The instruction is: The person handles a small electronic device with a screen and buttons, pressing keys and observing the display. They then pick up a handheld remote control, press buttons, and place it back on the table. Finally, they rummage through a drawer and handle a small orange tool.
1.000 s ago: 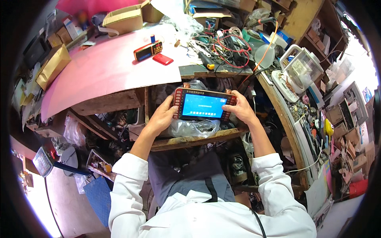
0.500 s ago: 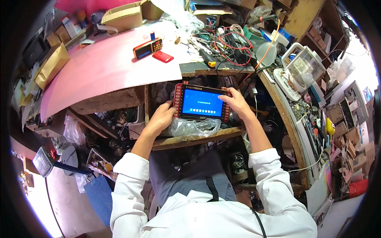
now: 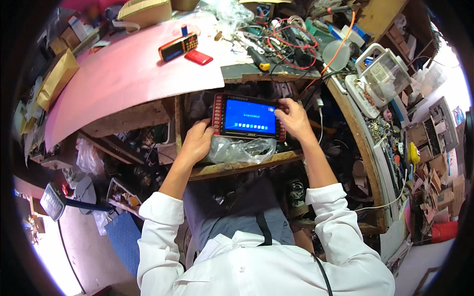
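Observation:
Between my hands is a red and black portable video player (image 3: 249, 117), its blue screen lit with a row of small icons. My left hand (image 3: 198, 139) grips its left edge, beside a column of buttons. The right edge is in my right hand (image 3: 293, 120), whose thumb lies over the upper right corner of the screen. Fingers behind the player are hidden. Just below it, a crumpled clear plastic bag (image 3: 241, 150) lies at the front board of an open drawer (image 3: 247, 166).
On the pink board (image 3: 133, 74) stand a small red and black radio (image 3: 178, 48) and a flat red piece (image 3: 199, 57). Tangled cables (image 3: 294, 47) and a yellow-black screwdriver (image 3: 258, 58) lie farther right. A white-framed clear case (image 3: 380, 74) and cluttered parts fill the right side.
The whole view has shifted slightly. The player appears a little higher and tilted further back, still held in both hands. My right thumb remains at the screen's upper right corner.

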A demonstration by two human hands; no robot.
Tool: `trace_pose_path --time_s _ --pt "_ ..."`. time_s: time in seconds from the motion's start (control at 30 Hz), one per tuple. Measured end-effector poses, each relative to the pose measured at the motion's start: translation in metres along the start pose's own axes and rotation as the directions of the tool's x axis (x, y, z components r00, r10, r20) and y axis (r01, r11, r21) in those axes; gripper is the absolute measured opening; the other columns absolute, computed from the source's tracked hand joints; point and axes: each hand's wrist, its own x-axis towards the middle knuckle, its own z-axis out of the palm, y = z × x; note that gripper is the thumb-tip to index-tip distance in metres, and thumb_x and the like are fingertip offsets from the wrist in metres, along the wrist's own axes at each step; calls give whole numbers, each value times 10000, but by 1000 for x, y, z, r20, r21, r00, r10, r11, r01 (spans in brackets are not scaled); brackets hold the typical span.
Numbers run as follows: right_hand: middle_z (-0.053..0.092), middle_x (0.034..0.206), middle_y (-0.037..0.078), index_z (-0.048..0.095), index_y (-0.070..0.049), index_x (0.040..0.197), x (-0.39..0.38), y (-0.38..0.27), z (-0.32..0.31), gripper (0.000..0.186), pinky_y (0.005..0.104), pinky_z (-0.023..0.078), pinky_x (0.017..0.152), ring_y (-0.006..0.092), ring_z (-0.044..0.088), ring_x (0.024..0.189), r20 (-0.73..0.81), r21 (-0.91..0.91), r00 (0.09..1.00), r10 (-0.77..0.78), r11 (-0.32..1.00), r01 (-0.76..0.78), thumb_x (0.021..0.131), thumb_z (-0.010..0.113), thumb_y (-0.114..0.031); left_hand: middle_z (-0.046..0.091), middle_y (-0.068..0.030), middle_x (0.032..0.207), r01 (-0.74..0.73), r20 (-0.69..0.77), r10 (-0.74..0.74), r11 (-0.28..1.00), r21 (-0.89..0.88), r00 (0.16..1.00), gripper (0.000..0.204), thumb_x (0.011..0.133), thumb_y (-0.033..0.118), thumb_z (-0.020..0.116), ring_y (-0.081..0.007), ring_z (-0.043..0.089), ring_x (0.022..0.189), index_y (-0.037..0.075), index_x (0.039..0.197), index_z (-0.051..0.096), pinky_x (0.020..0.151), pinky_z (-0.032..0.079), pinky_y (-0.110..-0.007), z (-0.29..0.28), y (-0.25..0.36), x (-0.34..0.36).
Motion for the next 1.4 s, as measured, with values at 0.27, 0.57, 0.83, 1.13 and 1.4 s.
trace_pose_path --time_s 0.27,0.57,0.83,1.13,1.4 --pt "661 808 125 700 24 951 -57 -38 -31 172 327 502 643 184 638 700 -324 96 942 -87 988 124 964 720 -147 618 -302 1288 -18 -48 27 984 177 998 454 1024 220 569 -485 601 1181 -37 1398 563 1023 480 -500 -4 20 -18" --pt "456 672 -89 544 -53 751 -77 -15 -28 322 226 276 540 8 367 612 -392 508 916 87 850 136 1033 676 -136 650 -189 859 -56 -93 79 971 232 993 269 995 208 694 -353 641 743 12 1139 579 676 495 -422 -8 52 -30" --pt "460 647 -74 541 -43 730 -82 -14 -31 322 235 291 532 20 381 603 -343 465 939 13 871 158 991 712 -123 497 -239 622 -148 312 122 987 63 942 440 994 293 703 -393 464 501 -20 701 605 499 384 -431 -22 60 -29" --pt "489 627 -10 544 -13 723 -83 -22 -32 294 264 341 528 54 427 589 -297 342 953 -50 927 155 941 734 -67 546 -192 555 -172 448 127 983 60 885 497 983 361 706 -333 544 458 8 641 633 481 416 -413 -22 60 -30" --pt "518 623 29 561 4 735 -80 -23 -30 273 287 365 533 84 449 584 -301 303 952 -61 940 156 926 742 -70 612 -188 600 -321 444 209 927 194 871 491 993 396 676 -386 605 525 30 666 676 513 462 -447 -20 57 -30"
